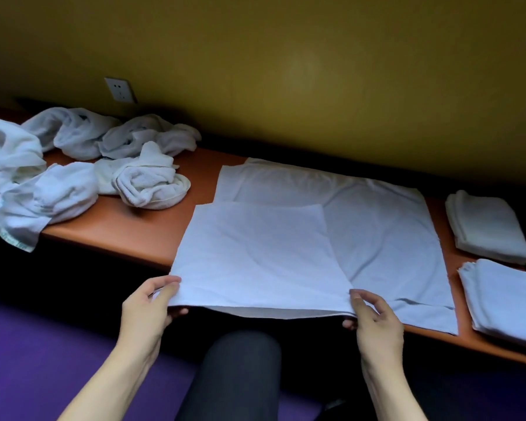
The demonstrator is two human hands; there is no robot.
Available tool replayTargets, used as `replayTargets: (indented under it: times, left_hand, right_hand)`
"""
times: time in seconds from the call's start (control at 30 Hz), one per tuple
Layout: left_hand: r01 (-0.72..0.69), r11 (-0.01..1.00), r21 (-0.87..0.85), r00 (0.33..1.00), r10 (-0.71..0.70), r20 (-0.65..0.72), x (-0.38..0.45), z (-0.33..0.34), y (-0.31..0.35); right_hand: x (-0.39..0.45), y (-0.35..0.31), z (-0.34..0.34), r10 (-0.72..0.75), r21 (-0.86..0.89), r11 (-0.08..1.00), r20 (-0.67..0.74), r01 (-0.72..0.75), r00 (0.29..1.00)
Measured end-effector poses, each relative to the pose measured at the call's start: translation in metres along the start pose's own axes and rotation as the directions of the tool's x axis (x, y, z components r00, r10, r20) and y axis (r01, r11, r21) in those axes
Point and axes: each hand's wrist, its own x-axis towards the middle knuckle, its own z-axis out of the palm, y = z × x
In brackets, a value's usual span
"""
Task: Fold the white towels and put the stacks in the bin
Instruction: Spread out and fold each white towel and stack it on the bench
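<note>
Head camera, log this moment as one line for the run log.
step: folding | left hand and right hand: pinching near edge of flat towel | crumpled towels: left | folded stacks: right | bin: unseen

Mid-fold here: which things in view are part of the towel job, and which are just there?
Part of the job:
- spread towel, pinched by left hand and right hand
- crumpled towels
- far folded stack, near folded stack
No bin in view.

Just there:
- wall socket
- bench
</note>
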Motion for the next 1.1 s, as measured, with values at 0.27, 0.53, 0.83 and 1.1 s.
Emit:
replayTargets:
  times: [0.27,0.53,0.83,1.1]
  left_hand:
    - [0.063,0.991,-0.114,0.988,-0.045,0.146,-0.001,-0.009,-0.012]
    - [-0.346,0.834,0.431,0.931,0.363,0.045,0.040,0.007,0.011]
    - [-0.402,0.788,0.467,0.903,0.425,0.059,0.139,0.061,0.030]
    - [-0.334,0.761,0.556,0.921,0.389,0.020,0.198,0.093,0.027]
  right_hand:
    - [0.012,0.002,-0.001,0.140,0.374,0.903,0.213,-0.213,0.967]
    - [0.075,-0.016,0.031,-0.150,-0.054,0.987,0.022,0.151,0.988]
    - [0.161,-0.033,0.094,-0.232,-0.182,0.954,0.057,0.239,0.971]
    - [0.210,-0.026,0.128,-0.193,-0.314,0.928,0.055,0.200,0.980]
